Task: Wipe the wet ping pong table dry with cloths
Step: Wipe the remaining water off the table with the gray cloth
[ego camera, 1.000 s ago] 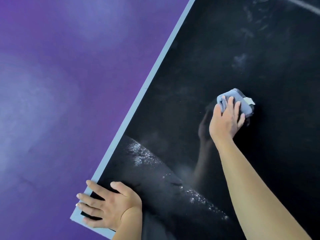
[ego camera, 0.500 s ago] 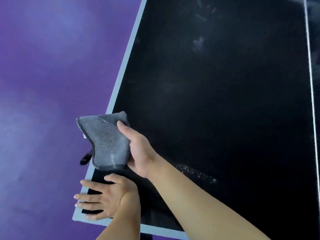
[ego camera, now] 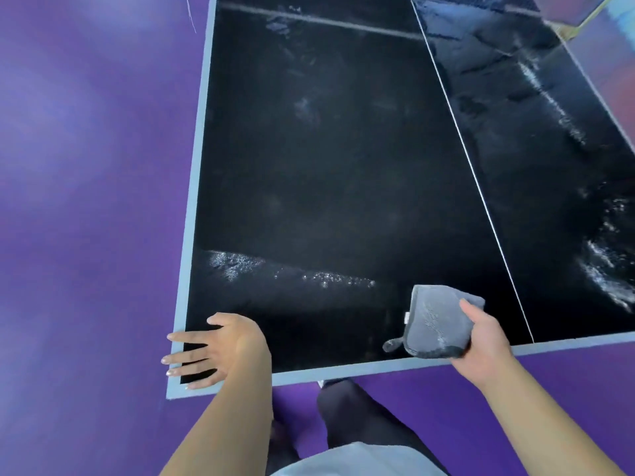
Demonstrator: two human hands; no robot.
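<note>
The dark ping pong table [ego camera: 343, 173] fills the view, with a pale blue border and a thin white centre line. My right hand [ego camera: 484, 341] grips a folded grey cloth [ego camera: 434, 324] just above the table's near edge, left of the centre line. My left hand [ego camera: 213, 348] rests with straight, spread fingers on the near left corner. A streak of water drops [ego camera: 275, 269] lies across the near part between the hands. Wet sheen [ego camera: 598, 255] covers the right half beyond the centre line.
Purple floor [ego camera: 86, 201] surrounds the table on the left and in front. My dark-clad legs [ego camera: 343, 413] stand close to the near edge. A white line [ego camera: 323, 20] crosses the far end of the table.
My right hand carried the cloth from the left corner over to the right, near the centre line. The view swung so more of the table shows. My left hand stayed on the corner.
</note>
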